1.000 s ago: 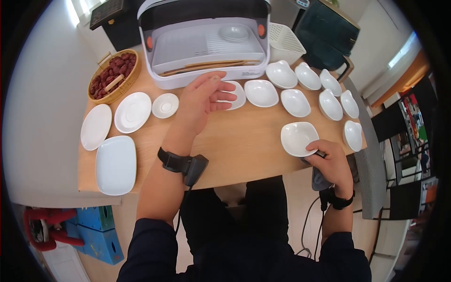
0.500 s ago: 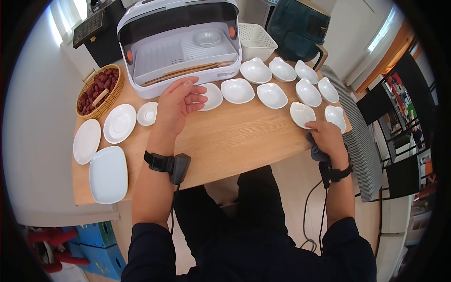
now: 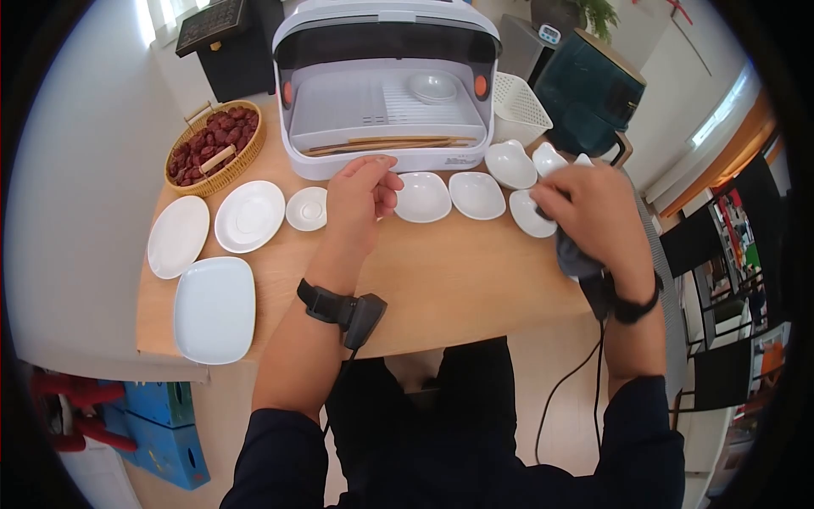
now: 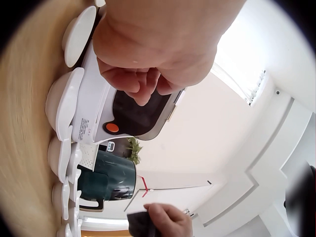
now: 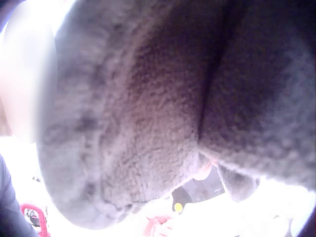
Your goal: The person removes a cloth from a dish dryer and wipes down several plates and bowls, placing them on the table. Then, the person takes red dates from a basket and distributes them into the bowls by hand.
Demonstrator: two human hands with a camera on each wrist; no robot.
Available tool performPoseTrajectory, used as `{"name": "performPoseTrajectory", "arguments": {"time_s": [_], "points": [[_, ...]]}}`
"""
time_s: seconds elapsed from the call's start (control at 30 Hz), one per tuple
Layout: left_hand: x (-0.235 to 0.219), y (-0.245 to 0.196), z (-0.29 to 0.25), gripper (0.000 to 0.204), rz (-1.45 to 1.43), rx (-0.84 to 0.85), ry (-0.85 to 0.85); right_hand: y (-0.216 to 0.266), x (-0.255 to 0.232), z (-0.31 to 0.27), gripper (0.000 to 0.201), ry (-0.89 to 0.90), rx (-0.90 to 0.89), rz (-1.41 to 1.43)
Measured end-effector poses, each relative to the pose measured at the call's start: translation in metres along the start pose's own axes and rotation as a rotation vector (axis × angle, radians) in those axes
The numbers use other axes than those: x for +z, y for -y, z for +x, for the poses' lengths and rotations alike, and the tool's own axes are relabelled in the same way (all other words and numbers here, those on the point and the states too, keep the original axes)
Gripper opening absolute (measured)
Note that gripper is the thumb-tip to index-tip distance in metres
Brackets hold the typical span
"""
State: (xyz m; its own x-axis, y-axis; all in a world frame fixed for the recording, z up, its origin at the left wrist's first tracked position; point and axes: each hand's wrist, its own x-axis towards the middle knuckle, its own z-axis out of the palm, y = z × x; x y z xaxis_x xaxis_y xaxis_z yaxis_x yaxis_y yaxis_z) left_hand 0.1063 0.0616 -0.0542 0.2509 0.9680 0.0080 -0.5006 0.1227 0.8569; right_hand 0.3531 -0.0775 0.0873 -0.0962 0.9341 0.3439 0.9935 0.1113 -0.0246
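Note:
My right hand [image 3: 593, 212] grips a grey cloth [image 3: 577, 259] that hangs below the fingers, above the right part of the table. That cloth fills most of the right wrist view, its plush surface close to the lens. White bowls [image 3: 532, 214] stand beneath and beyond this hand, several of them hidden by it. My left hand [image 3: 363, 199] hovers over the table, fingers loosely bent and holding nothing. It overlaps the edge of a squarish white bowl [image 3: 422, 198] in the head view.
A white dish cabinet [image 3: 390, 161] with its lid raised stands at the back, chopsticks and small dishes inside. At left are a basket of red dates [image 3: 216, 144], white plates [image 3: 250, 216] and a rectangular plate [image 3: 214, 310]. A perforated white basket [image 3: 519, 106] and dark green appliance [image 3: 589, 89] stand back right.
My right hand set a white bowl down at the table's right side and let go of it. It then rose with the grey cloth. The left hand stays raised.

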Motion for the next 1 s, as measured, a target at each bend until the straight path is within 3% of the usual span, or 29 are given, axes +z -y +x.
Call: {"name": "performPoseTrajectory", "arguments": {"time_s": [0.07,0.2,0.33,0.43,0.53,0.73,0.8,0.83,0.93,1.0], "points": [[-0.007,0.002,0.005,0.021,-0.029,0.026,-0.031,-0.003,0.029,0.063,0.02,-0.094,-0.127,-0.01],[-0.018,0.001,0.01,0.019,-0.249,-0.051,-0.015,-0.005,0.095,0.177,0.024,0.112,-0.173,-0.309],[-0.024,0.0,0.012,0.017,-0.362,-0.088,0.031,0.001,0.139,0.241,0.026,0.205,-0.17,-0.399],[-0.023,-0.001,0.011,0.017,-0.392,-0.103,0.054,0.003,0.154,0.267,0.03,0.36,-0.054,-0.416],[-0.024,0.002,0.012,0.018,-0.378,-0.117,0.07,-0.005,0.163,0.276,0.03,0.433,-0.05,-0.432],[-0.021,0.006,0.011,0.018,-0.387,-0.138,0.099,-0.02,0.166,0.274,0.029,0.306,-0.082,-0.474],[-0.018,0.002,0.009,0.019,-0.359,-0.166,0.024,-0.017,0.155,0.263,0.023,0.125,-0.111,-0.382],[-0.021,0.003,0.011,0.019,-0.358,-0.167,0.032,-0.016,0.15,0.258,0.023,0.122,-0.104,-0.384],[-0.026,0.009,0.015,0.025,-0.337,-0.13,0.085,0.001,0.135,0.229,0.017,-0.168,-0.208,-0.346],[-0.02,0.004,0.015,0.042,-0.345,-0.1,0.051,0.04,0.104,0.179,0.019,-0.231,-0.233,-0.24]]}}
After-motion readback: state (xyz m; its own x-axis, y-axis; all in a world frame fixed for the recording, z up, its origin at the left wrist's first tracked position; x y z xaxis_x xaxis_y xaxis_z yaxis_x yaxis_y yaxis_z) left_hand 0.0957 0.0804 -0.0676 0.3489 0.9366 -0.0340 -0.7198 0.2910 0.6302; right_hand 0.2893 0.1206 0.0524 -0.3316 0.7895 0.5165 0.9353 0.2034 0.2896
